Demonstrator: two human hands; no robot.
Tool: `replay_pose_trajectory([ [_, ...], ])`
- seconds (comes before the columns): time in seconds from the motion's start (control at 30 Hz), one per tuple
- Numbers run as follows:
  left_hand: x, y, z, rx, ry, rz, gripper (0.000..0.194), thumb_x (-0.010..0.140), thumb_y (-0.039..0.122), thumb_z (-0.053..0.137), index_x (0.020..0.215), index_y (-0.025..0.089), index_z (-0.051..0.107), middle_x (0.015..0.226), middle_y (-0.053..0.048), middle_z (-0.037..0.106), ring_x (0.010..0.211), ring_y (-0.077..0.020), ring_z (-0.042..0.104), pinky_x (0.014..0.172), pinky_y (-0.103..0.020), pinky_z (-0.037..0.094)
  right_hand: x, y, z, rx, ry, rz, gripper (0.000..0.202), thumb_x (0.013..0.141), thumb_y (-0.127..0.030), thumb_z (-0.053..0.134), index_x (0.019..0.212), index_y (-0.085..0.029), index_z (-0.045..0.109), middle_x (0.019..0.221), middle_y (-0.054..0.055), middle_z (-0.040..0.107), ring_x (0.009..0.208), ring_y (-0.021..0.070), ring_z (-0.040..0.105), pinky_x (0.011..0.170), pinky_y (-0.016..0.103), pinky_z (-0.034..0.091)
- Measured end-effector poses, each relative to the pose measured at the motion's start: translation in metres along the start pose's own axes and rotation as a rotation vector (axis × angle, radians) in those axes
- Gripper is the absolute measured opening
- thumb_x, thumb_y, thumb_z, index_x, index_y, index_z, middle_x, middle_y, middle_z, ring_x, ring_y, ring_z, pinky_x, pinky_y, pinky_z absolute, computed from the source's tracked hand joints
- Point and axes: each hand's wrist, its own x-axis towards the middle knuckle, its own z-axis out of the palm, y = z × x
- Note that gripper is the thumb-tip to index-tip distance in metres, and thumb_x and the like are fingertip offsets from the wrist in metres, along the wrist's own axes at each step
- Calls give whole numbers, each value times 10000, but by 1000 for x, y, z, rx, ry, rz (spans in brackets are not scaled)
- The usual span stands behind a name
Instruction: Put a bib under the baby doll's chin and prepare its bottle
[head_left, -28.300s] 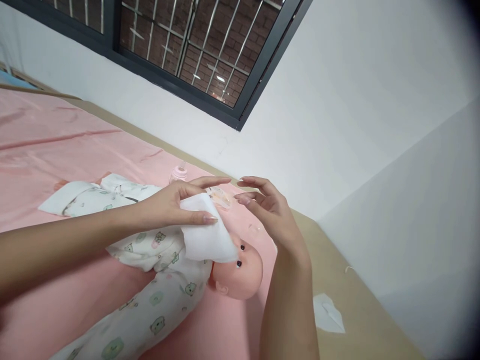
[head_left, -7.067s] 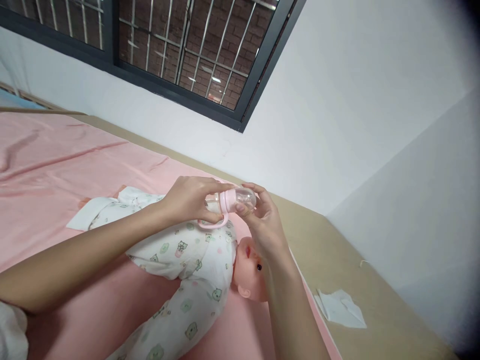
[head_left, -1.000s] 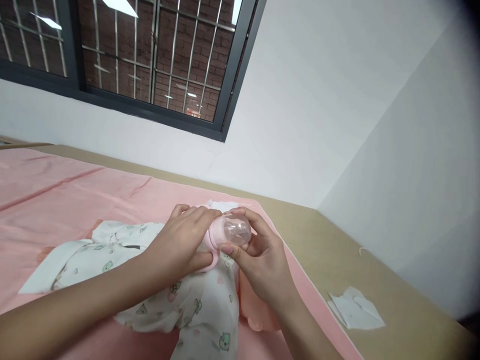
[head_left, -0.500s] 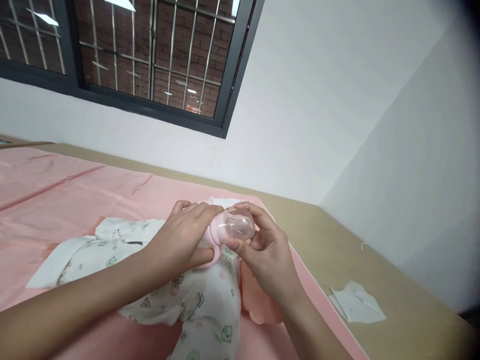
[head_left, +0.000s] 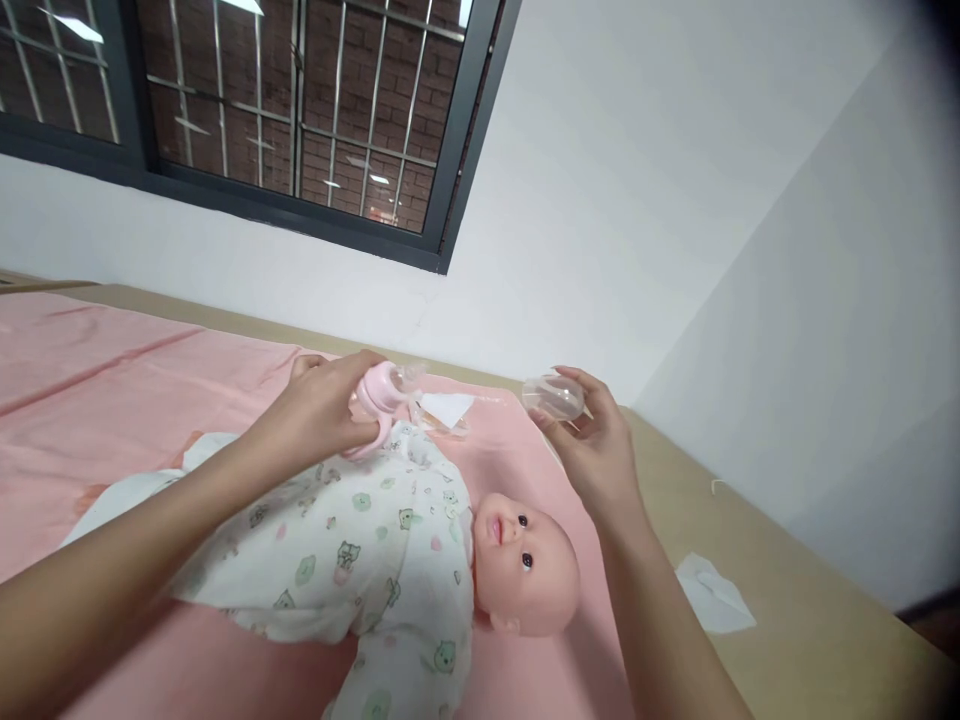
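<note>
My left hand (head_left: pixel 330 405) is closed round a pink-handled baby bottle (head_left: pixel 381 388), whose clear nipple points to the right. The bottle's body is mostly hidden behind my fingers. In my right hand (head_left: pixel 596 440) a clear bottle cap (head_left: pixel 555 397) is pinched between thumb and fingers, apart from the bottle. Below both hands a baby doll (head_left: pixel 525 565) lies on its back, head toward the right. It wears a white suit (head_left: pixel 330 540) printed with small green animals.
A pink sheet (head_left: pixel 97 370) covers much of the wooden surface (head_left: pixel 675 490). A white-labelled clear packet (head_left: pixel 446 410) lies beyond the doll's shoulder. At the right rests a folded white tissue (head_left: pixel 712 595). Behind stand a white wall and a barred window (head_left: pixel 300 110).
The clear cap has come off the bottle and moved right with my right hand. My left hand has shifted left and up with the bottle. The doll's head has come into view.
</note>
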Motion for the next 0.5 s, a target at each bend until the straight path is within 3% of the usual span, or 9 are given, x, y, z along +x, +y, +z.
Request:
replay_pose_trajectory([
  [0.07,8,-11,0,-5,-3,-94,374,693,359,581,1047,244,541,670,35,640,823,-258,592,951,-419,325,11,47,-13,-139,-4,87,551,677,-392,722,1176,-235,550,1098,62,610,929,193,616,860,405,521],
  [0.23,26,-45,7,-61,-4,-276,533,665,424,662,1148,282,487,1005,-2,692,1023,-303,589,927,-406,360,6,154,-32,-565,-42,113,456,661,-243,620,1112,-186,584,1088,115,608,1034,265,576,902,444,482],
  [0.33,34,-68,13,-30,-22,-343,530,640,421,687,1114,283,496,1036,-18,680,1025,-321,587,835,-382,404,-8,184,-37,-691,-86,136,455,713,-189,540,1167,-192,568,1121,113,581,1024,242,587,913,399,477],
  [0.5,42,-103,28,-99,-52,-370,543,570,359,720,1049,249,487,1027,-23,660,934,-270,615,684,-301,427,-18,203,-41,-806,-217,165,495,738,-119,482,1228,-163,537,1195,144,538,1062,246,582,898,364,485],
])
